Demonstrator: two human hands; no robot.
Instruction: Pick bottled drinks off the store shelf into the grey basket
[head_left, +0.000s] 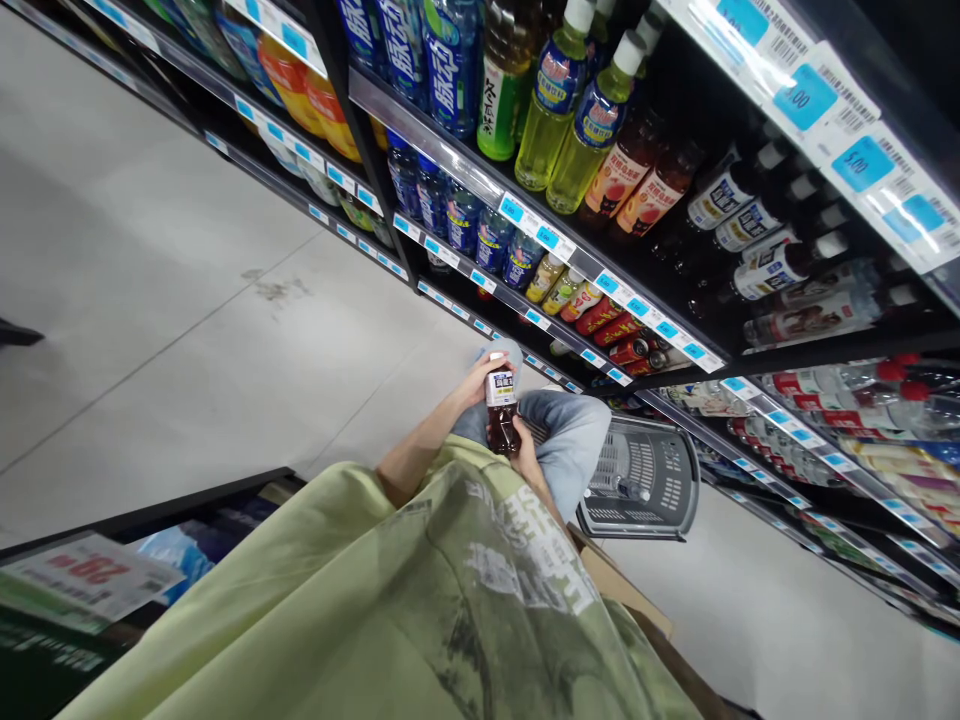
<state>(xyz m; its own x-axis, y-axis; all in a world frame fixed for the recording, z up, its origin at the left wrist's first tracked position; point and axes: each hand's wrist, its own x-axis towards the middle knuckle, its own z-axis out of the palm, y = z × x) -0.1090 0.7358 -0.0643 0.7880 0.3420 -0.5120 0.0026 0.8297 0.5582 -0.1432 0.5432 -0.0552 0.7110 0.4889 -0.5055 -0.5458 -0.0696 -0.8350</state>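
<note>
white-labelled dark plastic drink bottle [502, 400] before the person's light-blue denim legs [574, 430], left hand [478, 378] with fingers curled round its capped end, right hand [525, 450] with fingers closed about its base, grey plastic shopping basket [679, 490] right of the bottle, black drinks shelves [420, 118] beyond it

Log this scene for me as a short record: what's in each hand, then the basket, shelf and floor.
Left hand: holding the dark bottle near its white cap
Right hand: holding the same bottle near its base
Bottle label: white, with dark print; too small to read fully
Basket: gray, on the floor beside the bent leg in jeans, a clear bottle inside
Shelf: bottled drinks in rows, including yellow-green bottles; blue-and-white price tags along the edge
Floor: pale, with a dark smudge
</note>
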